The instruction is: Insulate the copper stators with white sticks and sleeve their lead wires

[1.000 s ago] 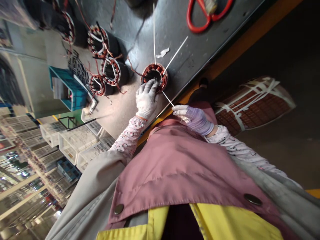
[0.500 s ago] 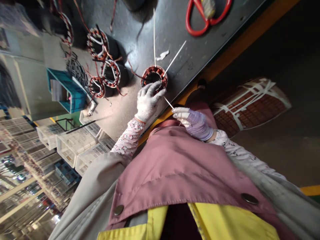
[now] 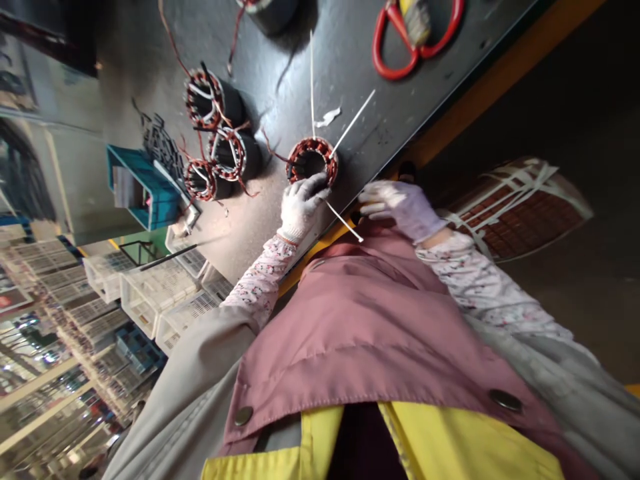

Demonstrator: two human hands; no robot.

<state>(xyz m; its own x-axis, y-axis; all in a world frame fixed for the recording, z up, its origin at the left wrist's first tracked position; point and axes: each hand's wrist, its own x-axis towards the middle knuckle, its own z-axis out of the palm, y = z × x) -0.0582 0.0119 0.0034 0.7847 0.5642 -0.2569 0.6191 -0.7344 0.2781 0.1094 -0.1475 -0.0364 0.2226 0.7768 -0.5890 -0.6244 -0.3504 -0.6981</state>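
Note:
A motor stator [image 3: 299, 151] with red-brown copper windings stands at the bench's near edge. White cable ties stick out of its winding ring: one long tie [image 3: 313, 80] points away, another tie [image 3: 353, 123] slants to the right, and a third tie [image 3: 345, 223] hangs out toward me over the edge. My left hand [image 3: 301, 205], in a white glove, grips the near rim of the stator, with its fingertips over the ring. Gloved in white and pale purple, my right hand [image 3: 400, 205] is in the air right of the stator, fingers stretched and holding nothing.
Several more stators [image 3: 227, 155] stand at the left, with another stator [image 3: 270, 13] at the far side. Red-handled scissors [image 3: 395, 43] lie at the far right of the bench. A teal crate [image 3: 163, 207] and white crates [image 3: 155, 290] are at left; a strapped bundle [image 3: 535, 213] is at right.
My right hand has let go of the near tie and moved up and right, its fingers straightening. My left hand stays on the stator. A dark sleeve at upper left has drawn back.

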